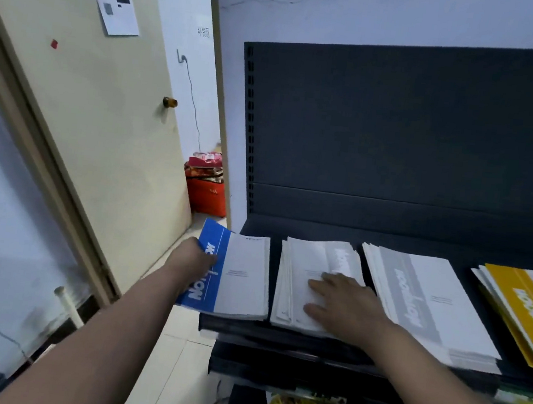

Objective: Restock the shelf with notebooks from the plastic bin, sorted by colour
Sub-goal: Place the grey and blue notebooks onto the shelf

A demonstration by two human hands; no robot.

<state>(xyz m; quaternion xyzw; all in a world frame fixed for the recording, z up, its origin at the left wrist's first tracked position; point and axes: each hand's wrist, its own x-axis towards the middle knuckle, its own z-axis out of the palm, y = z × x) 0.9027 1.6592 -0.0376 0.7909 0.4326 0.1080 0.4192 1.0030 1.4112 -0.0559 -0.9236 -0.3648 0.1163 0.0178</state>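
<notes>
The thin blue-and-white paper notebook [215,270] lay at the left end of the dark metal shelf [277,333], on top of a low stack, its blue spine edge hanging out past the shelf end. The left hand [191,259] held that overhanging edge, thumb on the blue cover and the other fingers out of sight below. To seat it well, the notebook probably wanted sliding rightward until its edges squared with the stack under it, so nothing jutted off the shelf.

Just beside it to the right sat a stack of white paper notebooks [313,272], slightly fanned. The right hand [341,303] rested flat on this stack, fingers spread and pressing down, gripping nothing; that likely steadied the pile.

Further right came a stack of grey-and-white notebooks [425,304], then a stack of yellow-and-white notebooks [523,314] at the frame edge. The plastic bin was not in view.
</notes>
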